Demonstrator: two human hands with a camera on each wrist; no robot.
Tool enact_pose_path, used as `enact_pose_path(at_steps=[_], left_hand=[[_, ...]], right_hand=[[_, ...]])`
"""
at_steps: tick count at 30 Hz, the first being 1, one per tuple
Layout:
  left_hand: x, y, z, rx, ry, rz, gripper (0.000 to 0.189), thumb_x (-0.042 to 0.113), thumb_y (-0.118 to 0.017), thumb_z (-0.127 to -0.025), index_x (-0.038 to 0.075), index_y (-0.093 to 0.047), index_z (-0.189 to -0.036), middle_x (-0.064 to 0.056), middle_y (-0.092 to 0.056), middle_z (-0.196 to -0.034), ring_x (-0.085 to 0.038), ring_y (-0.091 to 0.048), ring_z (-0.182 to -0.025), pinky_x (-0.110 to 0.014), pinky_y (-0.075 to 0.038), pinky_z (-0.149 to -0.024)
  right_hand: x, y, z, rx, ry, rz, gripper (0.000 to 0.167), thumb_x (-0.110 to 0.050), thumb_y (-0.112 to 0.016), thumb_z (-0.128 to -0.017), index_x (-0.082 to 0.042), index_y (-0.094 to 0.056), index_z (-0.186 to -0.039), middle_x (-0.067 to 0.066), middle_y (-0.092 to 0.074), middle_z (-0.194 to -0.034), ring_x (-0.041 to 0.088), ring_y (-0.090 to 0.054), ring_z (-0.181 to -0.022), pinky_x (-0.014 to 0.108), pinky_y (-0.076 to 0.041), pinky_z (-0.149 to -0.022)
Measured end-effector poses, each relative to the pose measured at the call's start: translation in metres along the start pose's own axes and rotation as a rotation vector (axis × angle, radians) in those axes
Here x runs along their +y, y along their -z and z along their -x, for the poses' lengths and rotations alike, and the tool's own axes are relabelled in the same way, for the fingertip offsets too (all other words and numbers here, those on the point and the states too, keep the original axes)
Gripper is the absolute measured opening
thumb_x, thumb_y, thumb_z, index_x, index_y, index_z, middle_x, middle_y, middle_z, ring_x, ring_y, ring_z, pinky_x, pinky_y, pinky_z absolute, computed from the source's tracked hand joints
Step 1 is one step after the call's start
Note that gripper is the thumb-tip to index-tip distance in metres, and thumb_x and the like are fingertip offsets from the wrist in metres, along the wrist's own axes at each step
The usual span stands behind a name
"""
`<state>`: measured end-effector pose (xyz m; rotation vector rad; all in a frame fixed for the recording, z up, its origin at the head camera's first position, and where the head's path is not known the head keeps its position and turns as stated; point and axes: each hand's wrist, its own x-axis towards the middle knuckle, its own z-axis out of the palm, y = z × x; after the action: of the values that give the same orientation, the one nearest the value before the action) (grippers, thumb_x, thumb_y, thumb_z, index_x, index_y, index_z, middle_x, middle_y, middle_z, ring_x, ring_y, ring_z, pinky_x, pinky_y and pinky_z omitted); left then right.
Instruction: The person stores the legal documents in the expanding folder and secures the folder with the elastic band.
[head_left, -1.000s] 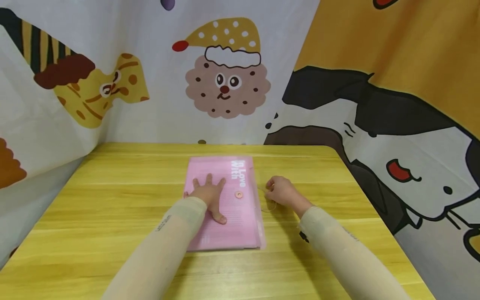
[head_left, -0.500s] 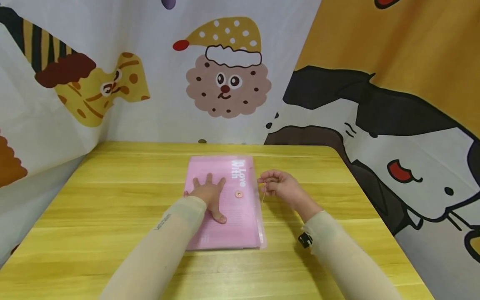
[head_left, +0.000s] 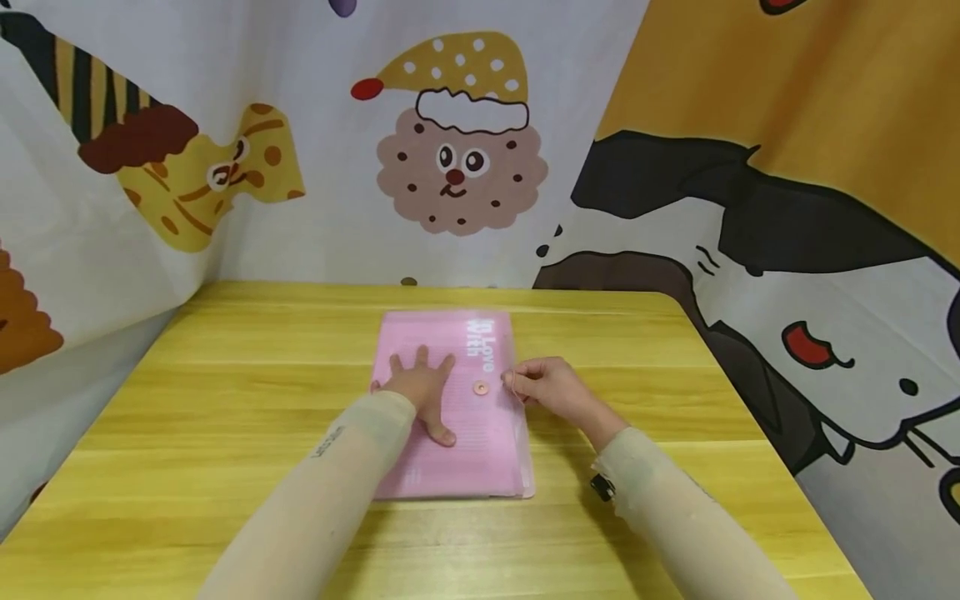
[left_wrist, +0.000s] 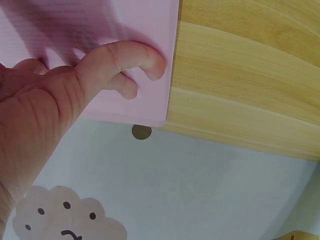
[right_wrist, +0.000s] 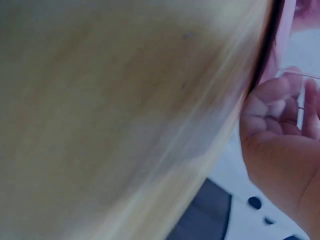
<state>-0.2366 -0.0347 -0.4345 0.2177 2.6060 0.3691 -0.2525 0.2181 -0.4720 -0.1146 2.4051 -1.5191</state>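
A pink plastic document folder with white lettering lies flat on the table. My left hand rests on it with fingers spread, holding nothing; in the left wrist view its fingertips touch the pink cover near a corner. A small round button sits on the flap, right of that hand. At the folder's right edge, my right hand pinches a thin string between thumb and fingers. In the right wrist view the string stretches across beside the fingers; its far end is out of sight.
The wood-grain table extends on both sides of the folder. Behind it hangs a white curtain printed with cartoon figures. A small black device is strapped at the right wrist.
My right hand has swung up and then left to the folder's edge near the button, carrying the string. My left hand and the folder have stayed in place.
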Motion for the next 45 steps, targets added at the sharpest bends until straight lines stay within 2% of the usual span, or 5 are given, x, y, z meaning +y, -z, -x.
enact_pose_path(at_steps=[8,20,30,40,45], left_hand=[[0.0,-0.001,0.004,0.009,-0.015,0.005,0.142,0.047,-0.101,-0.062,0.028,-0.016,-0.174,-0.022,0.002,-0.18,-0.064,0.002,-0.159,-0.087,-0.021,-0.116],[-0.006,-0.006,-0.015,0.014,-0.027,0.008,0.149,0.05,-0.104,-0.053,0.03,-0.019,-0.173,-0.024,-0.001,-0.18,-0.067,0.002,-0.157,-0.09,-0.021,-0.113],[-0.02,-0.022,-0.044,0.041,-0.02,-0.002,0.166,0.061,-0.103,-0.034,0.036,-0.016,-0.173,-0.023,0.002,-0.18,-0.069,0.005,-0.156,-0.096,-0.019,-0.105],[-0.03,-0.032,-0.07,0.019,-0.006,-0.016,0.177,0.073,-0.094,-0.018,0.042,-0.012,-0.172,-0.019,0.009,-0.18,-0.068,0.009,-0.155,-0.097,-0.018,-0.103],[-0.031,-0.035,-0.075,0.018,-0.007,-0.022,0.18,0.076,-0.091,-0.014,0.041,-0.012,-0.172,-0.02,0.008,-0.18,-0.068,0.008,-0.156,-0.097,-0.018,-0.102]], right_hand=[[0.025,0.031,0.002,0.08,-0.041,-0.558,0.062,-0.028,-0.062,-0.107,0.006,-0.047,-0.158,-0.014,-0.08,-0.103,0.004,-0.062,-0.079,0.019,-0.052,-0.071],[0.019,0.035,0.006,0.102,0.013,-0.64,0.064,-0.03,-0.063,-0.105,0.001,-0.048,-0.158,-0.013,-0.079,-0.12,0.006,-0.06,-0.085,0.019,-0.049,-0.072],[-0.029,0.011,0.001,0.101,0.124,0.057,0.046,-0.034,-0.078,-0.098,-0.015,-0.073,-0.14,0.005,-0.071,-0.144,0.019,-0.068,-0.13,0.034,-0.059,-0.101],[-0.069,-0.05,-0.019,-0.041,0.282,0.967,0.033,-0.041,-0.079,-0.096,-0.022,-0.082,-0.124,-0.001,-0.081,-0.122,0.023,-0.077,-0.101,0.043,-0.062,-0.088],[-0.06,-0.06,-0.026,-0.056,0.309,1.161,0.01,-0.022,-0.077,-0.096,-0.019,-0.086,-0.093,-0.001,-0.082,-0.09,0.019,-0.066,-0.076,0.041,-0.061,-0.075]])
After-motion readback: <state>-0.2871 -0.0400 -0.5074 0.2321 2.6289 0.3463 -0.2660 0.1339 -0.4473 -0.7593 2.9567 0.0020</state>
